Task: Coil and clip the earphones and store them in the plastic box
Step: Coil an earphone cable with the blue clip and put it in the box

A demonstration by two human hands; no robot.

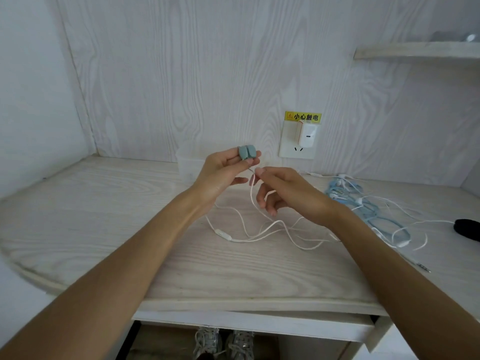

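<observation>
Gripping a grey-green clip (246, 152) mid-frame, left hand (220, 175); right hand (288, 194) pinches white earphone cable (259, 229) just beside it, rest trailing on surface (104, 216).

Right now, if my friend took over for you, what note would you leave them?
Left hand: holds the green clip up.
Right hand: pinches the white cord just under the clip.
The rest of that cord lies loose on the desk, remote included.
More earphones, blue and white, lie tangled to the right.
The box stands at the wall behind the hands.
Done: nothing coiled or clipped that I can see.
Left: coil, clip, put in the box, then the others.
</observation>
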